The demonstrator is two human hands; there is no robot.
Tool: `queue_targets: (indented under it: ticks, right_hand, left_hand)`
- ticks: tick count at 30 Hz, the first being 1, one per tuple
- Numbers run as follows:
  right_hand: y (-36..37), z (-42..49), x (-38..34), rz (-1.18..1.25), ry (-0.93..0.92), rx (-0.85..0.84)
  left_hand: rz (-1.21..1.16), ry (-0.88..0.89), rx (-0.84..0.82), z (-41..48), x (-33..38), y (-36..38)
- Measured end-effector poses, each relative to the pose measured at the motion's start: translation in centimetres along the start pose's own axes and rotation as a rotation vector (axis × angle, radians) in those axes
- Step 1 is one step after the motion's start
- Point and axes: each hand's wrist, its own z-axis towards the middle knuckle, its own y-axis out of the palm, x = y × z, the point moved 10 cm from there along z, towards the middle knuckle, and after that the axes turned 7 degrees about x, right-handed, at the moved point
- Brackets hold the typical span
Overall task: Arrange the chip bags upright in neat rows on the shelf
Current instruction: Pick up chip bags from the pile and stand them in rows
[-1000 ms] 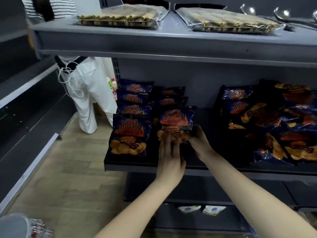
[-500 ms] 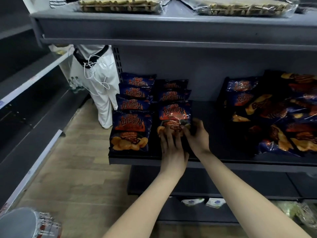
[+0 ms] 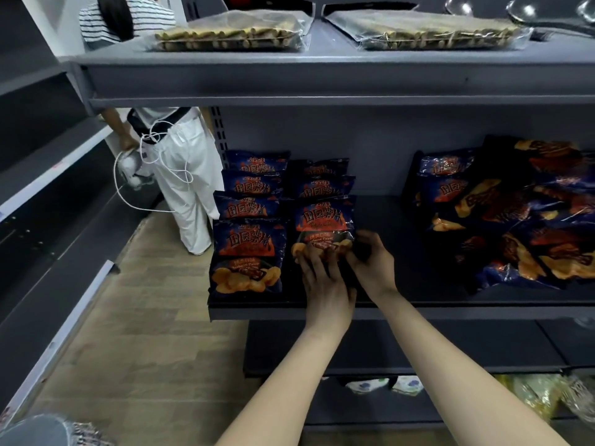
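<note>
Dark blue chip bags with orange print stand upright in two rows on the grey middle shelf [image 3: 402, 312]. The left row's front bag [image 3: 248, 252] stands at the shelf edge. The second row's front bag [image 3: 325, 225] is gripped at its lower part by both hands: my left hand [image 3: 325, 284] covers its bottom front, and my right hand [image 3: 373, 262] holds its lower right corner. A loose heap of the same bags [image 3: 521, 214] lies flat and jumbled at the shelf's right.
A bare stretch of shelf [image 3: 383, 217] separates the rows from the heap. The upper shelf [image 3: 322, 78] overhangs and carries clear snack packs [image 3: 231, 37]. A person in white trousers [image 3: 183, 175] stands in the aisle at left. Lower shelves hold other packets [image 3: 383, 384].
The view has shifted a little. Both hands stay on the second row's front bag, which now stands slightly more upright and square to the row behind it.
</note>
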Motion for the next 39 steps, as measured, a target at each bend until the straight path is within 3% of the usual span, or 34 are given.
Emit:
queue_targets:
  ticks: [12, 19, 23, 27, 30, 32, 33, 36, 39]
  right_hand:
    - [-1.4, -1.9, 0.6, 0.136, 0.064, -0.009]
    - [-7.1, -1.9, 0.7, 0.254, -0.007, 0.065]
    - [-12.2, -0.5, 0.6, 0.21, -0.094, 0.17]
    - [-18.9, 0.0, 0.8, 0.023, -0.216, 0.362]
    - [-24.5, 0.3, 2.3, -0.098, -0.22, 0.504]
    - [-26.7, 1.3, 4.5, -0.188, -0.154, 0.484]
    - [-27.0, 1.8, 5.7, -0.248, -0.128, 0.416]
    - [-25.8, 2.3, 8.5, -0.343, -0.077, 0.148]
    - [-25.8, 2.0, 8.9, -0.312, -0.123, 0.145]
  left_hand:
    - [0.1, 0.079, 0.086, -0.6, 0.1, -0.2]
    - [-0.206, 0.163, 0.206, -1.8, 2.9, -1.7]
    - [-0.388, 0.236, 0.145, -1.7, 8.7, 0.5]
    - [-0.615, 0.083, 0.004, -0.2, 13.8, 3.3]
    - [-0.929, -0.385, -0.21, 0.6, 14.9, 7.8]
    - [-1.141, -0.721, -0.333, 0.0, 15.7, 10.9]
    - [-1.17, -0.807, -0.364, -0.1, 16.0, 12.0]
    - [-1.093, -0.842, -0.396, 0.4, 16.4, 13.6]
    - [-1.007, -0.736, -0.328, 1.6, 16.5, 13.1]
